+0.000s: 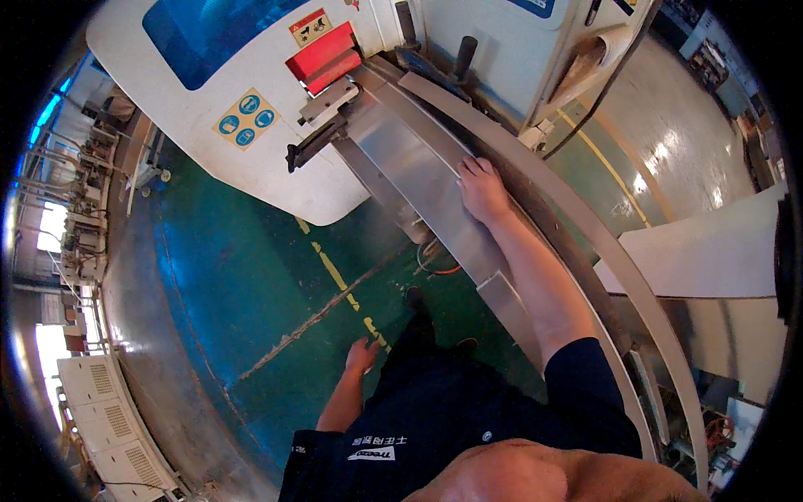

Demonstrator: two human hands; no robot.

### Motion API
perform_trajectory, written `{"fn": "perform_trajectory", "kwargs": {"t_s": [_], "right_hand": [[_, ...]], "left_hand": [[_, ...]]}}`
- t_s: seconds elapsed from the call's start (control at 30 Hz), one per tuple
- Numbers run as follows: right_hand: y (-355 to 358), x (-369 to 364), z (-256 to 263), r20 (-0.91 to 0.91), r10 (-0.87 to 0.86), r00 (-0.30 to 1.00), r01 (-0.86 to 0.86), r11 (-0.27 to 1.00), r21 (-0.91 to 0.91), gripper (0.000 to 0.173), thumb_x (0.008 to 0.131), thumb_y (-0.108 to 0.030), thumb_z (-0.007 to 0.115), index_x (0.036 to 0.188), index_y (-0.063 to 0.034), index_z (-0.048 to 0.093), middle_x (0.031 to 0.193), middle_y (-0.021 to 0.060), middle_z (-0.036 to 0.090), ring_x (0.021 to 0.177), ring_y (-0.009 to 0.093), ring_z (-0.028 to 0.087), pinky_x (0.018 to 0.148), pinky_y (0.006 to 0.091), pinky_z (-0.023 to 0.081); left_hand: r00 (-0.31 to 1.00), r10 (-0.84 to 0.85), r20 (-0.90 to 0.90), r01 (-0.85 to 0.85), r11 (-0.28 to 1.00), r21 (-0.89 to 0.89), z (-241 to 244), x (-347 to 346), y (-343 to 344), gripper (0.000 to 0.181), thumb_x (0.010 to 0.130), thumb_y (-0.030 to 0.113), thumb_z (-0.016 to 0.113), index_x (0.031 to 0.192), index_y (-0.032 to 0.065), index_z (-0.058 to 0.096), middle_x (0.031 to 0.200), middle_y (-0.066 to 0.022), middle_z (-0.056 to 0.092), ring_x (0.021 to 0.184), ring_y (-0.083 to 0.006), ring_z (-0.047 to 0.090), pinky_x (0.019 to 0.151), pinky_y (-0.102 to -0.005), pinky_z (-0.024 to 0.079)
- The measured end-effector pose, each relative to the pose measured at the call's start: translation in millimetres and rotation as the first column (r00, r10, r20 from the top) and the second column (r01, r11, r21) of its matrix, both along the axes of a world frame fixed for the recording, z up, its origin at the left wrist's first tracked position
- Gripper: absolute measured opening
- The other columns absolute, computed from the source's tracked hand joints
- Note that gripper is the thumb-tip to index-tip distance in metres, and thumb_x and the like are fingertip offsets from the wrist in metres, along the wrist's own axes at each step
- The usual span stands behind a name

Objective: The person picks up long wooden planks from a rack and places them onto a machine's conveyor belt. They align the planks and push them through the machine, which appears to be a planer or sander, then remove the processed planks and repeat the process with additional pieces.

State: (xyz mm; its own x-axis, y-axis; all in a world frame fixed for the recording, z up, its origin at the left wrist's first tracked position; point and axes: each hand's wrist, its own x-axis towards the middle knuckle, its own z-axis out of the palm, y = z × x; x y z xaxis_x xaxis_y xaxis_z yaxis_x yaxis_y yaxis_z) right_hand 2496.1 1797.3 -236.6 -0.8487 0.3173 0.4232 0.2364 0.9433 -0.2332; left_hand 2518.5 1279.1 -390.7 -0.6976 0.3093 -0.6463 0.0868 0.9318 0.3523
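Observation:
My right hand (484,191) rests on the long metal guide rail (433,135) of a white machine, its fingers bent over the rail's edge. Below that hand runs a smooth metal bed (401,154), partly covered by my forearm. Low at my side hangs my left hand (362,356), apart from the machine. Its fingers are a little spread, and I see no object in it. A black clamp-like arm (313,145) juts out from the bed's far end, beside a red guard (323,59).
The machine's white hood (251,81) has a blue window and warning stickers. Two black handles (464,58) stand behind the rail. A curved metal strip (602,232) runs along the right. A cable loop (439,267) hangs under the bed. Green floor (251,282) carries a worn yellow line.

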Motion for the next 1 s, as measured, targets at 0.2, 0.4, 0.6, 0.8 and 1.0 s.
{"fn": "perform_trajectory", "kwargs": {"t_s": [0.2,0.4,0.6,0.8,1.0], "right_hand": [[0.8,-18.1,5.0,0.054,0.021,0.998,-0.027,0.994,0.106,0.037,0.088,-0.02,0.061,0.12,-0.0007,0.061,0.13,0.0146,0.058,0.122,0.031,0.049,0.105,0.0419,0.042],[4.3,-38.6,2.3,0.056,-0.009,0.998,0.01,1.0,-0.008,0.038,0.088,-0.019,0.061,0.121,-0.001,0.06,0.131,0.0129,0.057,0.122,0.032,0.049,0.104,0.0437,0.042],[6.7,-58.5,-0.1,0.031,-0.003,1.0,0.002,1.0,0.027,0.039,0.088,-0.018,0.061,0.123,-0.0013,0.059,0.13,0.013,0.058,0.121,0.033,0.049,0.102,0.0438,0.044],[13.6,-77.5,-6.8,0.039,-0.002,0.999,-0.001,0.997,0.071,0.041,0.088,-0.018,0.06,0.125,-0.0007,0.058,0.13,0.0141,0.058,0.122,0.034,0.049,0.101,0.0434,0.045],[7.4,-94.4,4.8,0.092,-0.022,0.996,0.015,0.997,0.081,0.039,0.088,-0.017,0.06,0.124,-0.0012,0.059,0.131,0.0147,0.058,0.123,0.034,0.05,0.1,0.0443,0.046]], "left_hand": [[0.999,0.032,0.026,-0.033,0.999,0.014,-0.3,-1.0,3.0,0.066,0.091,0.049,0.061,0.134,0.0002,0.054,0.136,-0.0243,0.054,0.128,-0.0385,0.05,0.107,-0.0441,0.04],[0.997,0.042,0.058,-0.043,0.999,0.01,10.5,-2.2,16.0,0.068,0.091,0.051,0.058,0.136,-0.0002,0.053,0.138,-0.024,0.053,0.13,-0.0379,0.049,0.108,-0.043,0.039],[0.993,0.089,0.08,-0.091,0.996,0.023,11.3,-1.8,17.2,0.068,0.092,0.051,0.057,0.138,0.0009,0.052,0.14,-0.0239,0.051,0.131,-0.0378,0.047,0.109,-0.0435,0.038],[0.987,0.12,0.105,-0.122,0.993,0.005,11.3,0.4,10.2,0.068,0.093,0.052,0.056,0.138,0.0008,0.051,0.142,-0.0232,0.049,0.133,-0.0369,0.045,0.111,-0.0426,0.036],[0.989,0.121,0.081,-0.121,0.993,-0.008,-3.9,2.7,-1.6,0.067,0.092,0.052,0.057,0.137,0.0019,0.052,0.142,-0.023,0.049,0.132,-0.0367,0.046,0.11,-0.0432,0.037]]}}
